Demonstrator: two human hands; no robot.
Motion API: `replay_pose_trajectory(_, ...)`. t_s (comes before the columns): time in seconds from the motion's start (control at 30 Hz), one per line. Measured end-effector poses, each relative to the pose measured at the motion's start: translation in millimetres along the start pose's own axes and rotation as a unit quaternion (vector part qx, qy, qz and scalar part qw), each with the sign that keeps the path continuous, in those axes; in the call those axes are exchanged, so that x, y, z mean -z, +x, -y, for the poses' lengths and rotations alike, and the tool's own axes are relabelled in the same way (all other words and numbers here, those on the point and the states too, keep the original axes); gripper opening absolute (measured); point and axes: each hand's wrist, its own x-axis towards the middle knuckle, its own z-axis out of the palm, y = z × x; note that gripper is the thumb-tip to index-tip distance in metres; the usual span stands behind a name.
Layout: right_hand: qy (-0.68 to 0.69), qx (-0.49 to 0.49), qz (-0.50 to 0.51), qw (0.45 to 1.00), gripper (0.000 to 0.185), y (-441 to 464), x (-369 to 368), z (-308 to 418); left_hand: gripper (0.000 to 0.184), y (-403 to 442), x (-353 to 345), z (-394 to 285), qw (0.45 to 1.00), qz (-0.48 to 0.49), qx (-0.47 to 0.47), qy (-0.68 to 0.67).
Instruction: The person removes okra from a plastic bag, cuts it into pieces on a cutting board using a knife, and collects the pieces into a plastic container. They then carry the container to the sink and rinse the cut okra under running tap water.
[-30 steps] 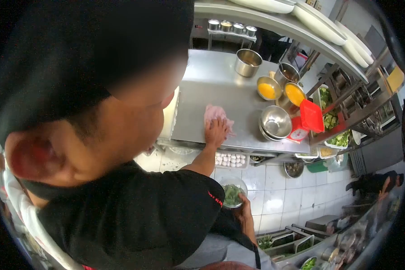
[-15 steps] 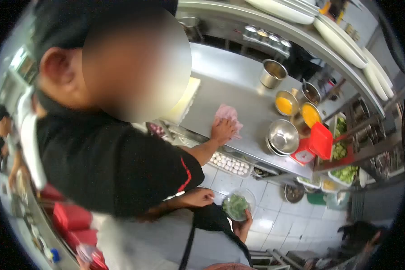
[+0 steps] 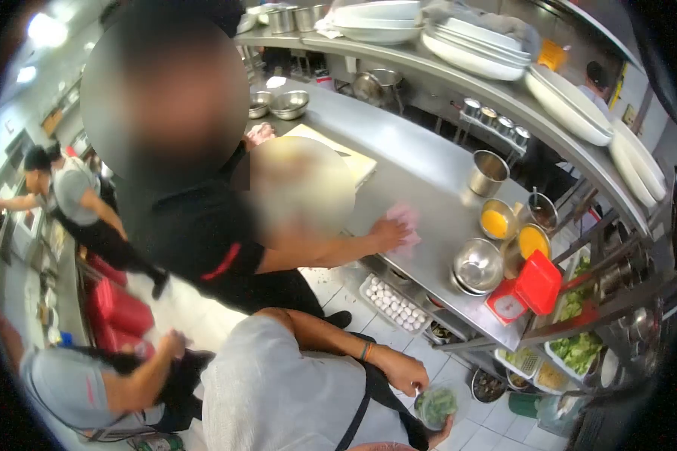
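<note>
Low in the head view, my right hand (image 3: 444,431) grips the side of a clear round bowl (image 3: 454,392) that holds green leaves (image 3: 435,407). My left hand (image 3: 403,371), with coloured bands at the wrist, is closed at the near rim of the bowl. A small shiny piece shows below its fingers, too little to name. Across from me, a co-worker in black presses a pink cloth (image 3: 405,222) onto the steel counter (image 3: 368,218).
A red scale (image 3: 507,307), steel bowls (image 3: 477,266) and pots with yellow liquid stand at the counter's right end. A tray of white eggs (image 3: 396,302) sits below. White dishes (image 3: 478,56) line the overhead shelf. Other people stand at the left.
My view has swung left and up. My left hand has moved to the bowl's rim. The co-worker has drawn back from me, the hand still on the pink cloth.
</note>
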Motion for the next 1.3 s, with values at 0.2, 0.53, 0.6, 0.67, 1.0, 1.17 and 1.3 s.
replay_pose_trajectory(0.2,-0.138,0.061,-0.066,0.986,0.046,6,-20,34,0.045,74,16,5,0.955,0.294,0.039,-0.005)
replay_pose_trajectory(0.53,-0.095,0.245,-0.118,0.958,0.069,44,26,53,0.028,253,-5,64,0.873,0.484,0.056,0.014)
replay_pose_trajectory(0.6,-0.287,0.364,-0.141,0.875,0.077,48,20,75,0.028,284,-1,48,0.852,0.515,0.087,0.04)
replay_pose_trajectory(0.67,-0.256,0.345,-0.172,0.886,0.077,55,18,92,0.03,319,5,45,0.821,0.545,0.152,0.077)
replay_pose_trajectory(1.0,-0.008,0.233,-0.17,0.958,0.068,52,53,96,0.085,373,1,54,0.846,0.489,0.196,-0.086)
replay_pose_trajectory(1.17,-0.052,0.188,-0.162,0.967,0.069,53,72,69,0.086,340,-63,64,0.837,0.406,0.317,-0.183)
replay_pose_trajectory(1.3,0.005,0.169,-0.148,0.974,0.07,52,108,56,0.076,340,-91,94,0.78,0.344,0.421,-0.31)
